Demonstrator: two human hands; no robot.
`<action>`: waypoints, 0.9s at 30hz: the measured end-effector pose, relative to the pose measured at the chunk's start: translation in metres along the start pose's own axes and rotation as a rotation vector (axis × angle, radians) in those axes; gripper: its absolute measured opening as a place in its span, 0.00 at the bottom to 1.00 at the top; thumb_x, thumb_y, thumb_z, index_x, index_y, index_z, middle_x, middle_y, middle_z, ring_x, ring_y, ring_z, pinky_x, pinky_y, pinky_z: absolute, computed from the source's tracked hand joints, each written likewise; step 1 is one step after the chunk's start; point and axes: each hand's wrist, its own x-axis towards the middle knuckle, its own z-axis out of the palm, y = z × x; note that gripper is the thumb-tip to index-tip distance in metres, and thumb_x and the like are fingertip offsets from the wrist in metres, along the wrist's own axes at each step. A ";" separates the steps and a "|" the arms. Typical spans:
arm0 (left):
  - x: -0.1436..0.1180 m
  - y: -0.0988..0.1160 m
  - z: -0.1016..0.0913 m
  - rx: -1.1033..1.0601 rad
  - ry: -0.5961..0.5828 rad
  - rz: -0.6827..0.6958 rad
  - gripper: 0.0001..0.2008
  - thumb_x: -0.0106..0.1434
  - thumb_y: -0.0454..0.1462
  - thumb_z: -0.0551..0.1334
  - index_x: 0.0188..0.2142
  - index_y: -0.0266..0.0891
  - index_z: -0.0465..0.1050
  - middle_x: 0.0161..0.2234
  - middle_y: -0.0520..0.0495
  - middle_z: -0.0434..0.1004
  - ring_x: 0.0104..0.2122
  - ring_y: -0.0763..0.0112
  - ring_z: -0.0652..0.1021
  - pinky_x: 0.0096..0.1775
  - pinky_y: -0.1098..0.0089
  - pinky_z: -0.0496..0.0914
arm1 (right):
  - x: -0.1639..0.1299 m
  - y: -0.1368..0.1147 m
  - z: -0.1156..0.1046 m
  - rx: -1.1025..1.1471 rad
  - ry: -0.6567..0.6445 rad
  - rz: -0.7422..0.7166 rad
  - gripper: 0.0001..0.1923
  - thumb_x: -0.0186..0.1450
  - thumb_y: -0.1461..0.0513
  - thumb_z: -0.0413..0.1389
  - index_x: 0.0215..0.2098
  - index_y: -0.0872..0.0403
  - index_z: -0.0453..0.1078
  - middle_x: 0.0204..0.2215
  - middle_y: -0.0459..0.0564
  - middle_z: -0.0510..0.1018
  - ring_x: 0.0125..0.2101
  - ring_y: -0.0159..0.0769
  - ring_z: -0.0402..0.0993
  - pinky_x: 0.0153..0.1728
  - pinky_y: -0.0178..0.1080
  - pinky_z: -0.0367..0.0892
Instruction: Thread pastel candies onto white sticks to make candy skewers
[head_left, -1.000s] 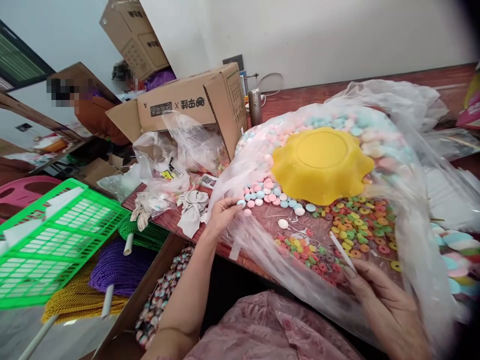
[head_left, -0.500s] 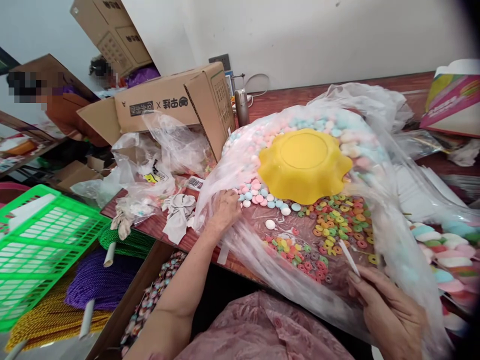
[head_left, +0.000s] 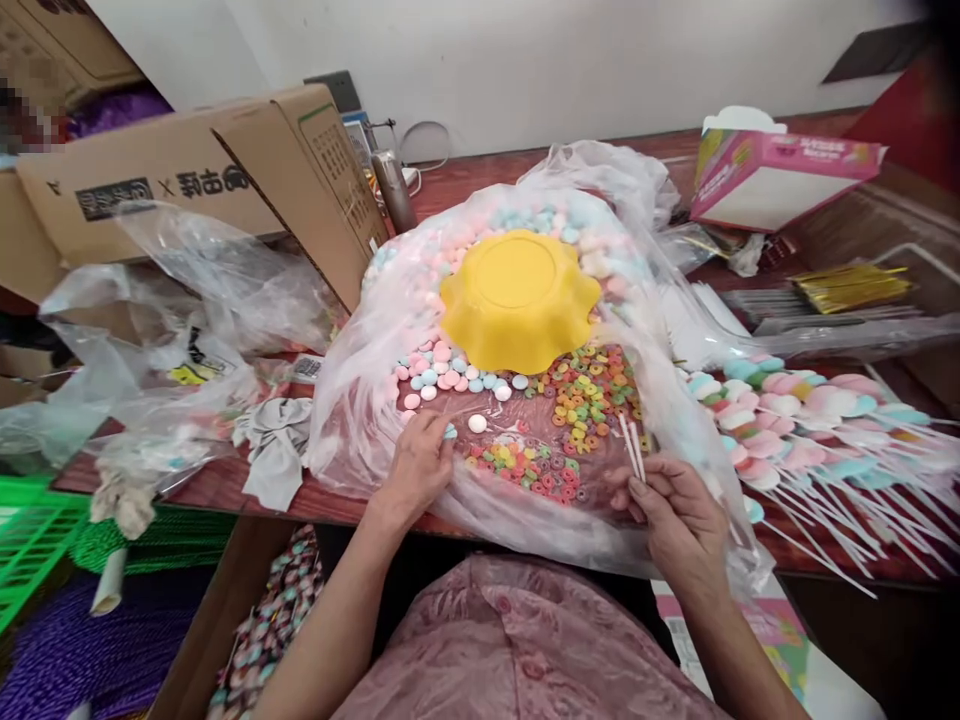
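Note:
My left hand [head_left: 416,462] is closed, its fingertips pinching a pale blue marshmallow [head_left: 450,431] just over the table's near side. A white marshmallow [head_left: 478,424] lies to the right of those fingers. In my right hand [head_left: 679,505], thin white sticks [head_left: 632,447] stand up between thumb and fingers; two show. Between the hands, small coloured candy rings [head_left: 525,470] lie scattered on the plastic, with more rings [head_left: 589,395] beyond. Loose pink, blue and white marshmallows [head_left: 442,370] spread in front of an upturned yellow wavy-edged bowl [head_left: 510,300].
A clear plastic sheet [head_left: 352,420] surrounds the candies. On the right lie marshmallow sticks [head_left: 810,450] in a heap, below a pink box [head_left: 780,175]. A cardboard box [head_left: 300,180], a grey cloth [head_left: 276,445] and a metal flask [head_left: 394,190] stand or lie to the left.
My view has swung right. The left hand has come away from the marshmallow pile toward the middle with a blue piece at its fingertips. Two sticks now show in the right hand, where one showed.

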 end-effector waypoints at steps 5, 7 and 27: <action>0.007 -0.006 -0.008 0.037 -0.075 -0.127 0.10 0.61 0.32 0.58 0.39 0.36 0.78 0.39 0.40 0.79 0.42 0.57 0.77 0.48 0.55 0.73 | -0.007 -0.002 -0.006 0.037 -0.039 0.017 0.05 0.66 0.59 0.60 0.38 0.50 0.69 0.31 0.46 0.80 0.21 0.27 0.68 0.23 0.33 0.63; 0.008 -0.002 -0.012 -0.055 -0.060 -0.177 0.09 0.61 0.33 0.60 0.37 0.37 0.79 0.37 0.41 0.81 0.42 0.57 0.78 0.49 0.55 0.72 | -0.009 -0.004 -0.005 0.047 -0.033 0.013 0.06 0.66 0.59 0.60 0.38 0.49 0.67 0.30 0.45 0.80 0.19 0.26 0.64 0.22 0.33 0.61; 0.003 0.081 -0.009 -1.617 0.189 -0.739 0.18 0.42 0.37 0.79 0.34 0.38 0.82 0.30 0.50 0.82 0.28 0.74 0.79 0.29 0.75 0.74 | -0.018 -0.014 0.047 -0.235 -0.374 0.011 0.10 0.66 0.53 0.58 0.34 0.51 0.71 0.26 0.45 0.72 0.20 0.29 0.64 0.20 0.33 0.61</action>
